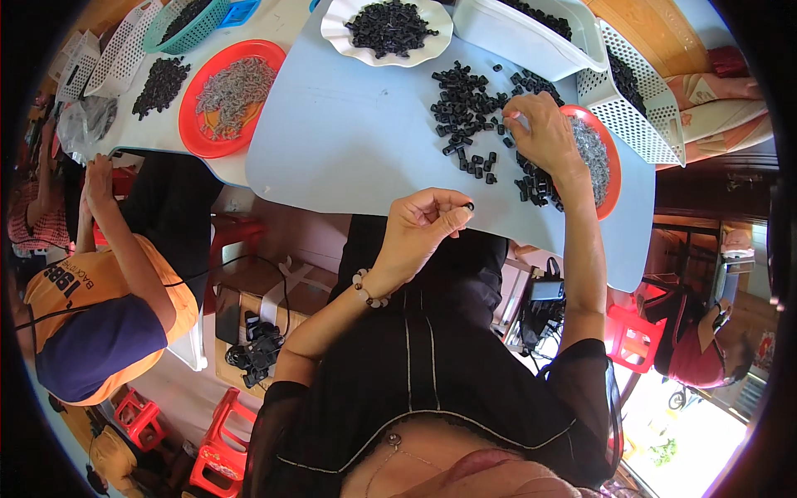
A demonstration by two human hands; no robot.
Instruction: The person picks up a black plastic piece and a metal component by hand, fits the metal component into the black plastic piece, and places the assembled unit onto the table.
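Note:
My left hand [419, 228] is held just off the table's near edge, with a small black plastic part [469, 207] pinched between thumb and fingertips. Over the table to the right, my right hand [544, 137] hovers with bent fingers, thumb apart from them, at the edge of a loose pile of black plastic parts [465, 100]. Nothing shows between its fingers. More black parts [535, 184] lie below that wrist. Partly behind the right forearm is an orange-red plate [614, 170] heaped with small clear-grey pieces [591, 158].
At the back stand a white scalloped plate [332, 33] of black parts, a white tub [531, 41] and a perforated white basket [635, 116]. Leftward, a red plate [189, 124] holds grey pieces. A co-worker in orange and navy [108, 307] handles a clear bag [83, 124].

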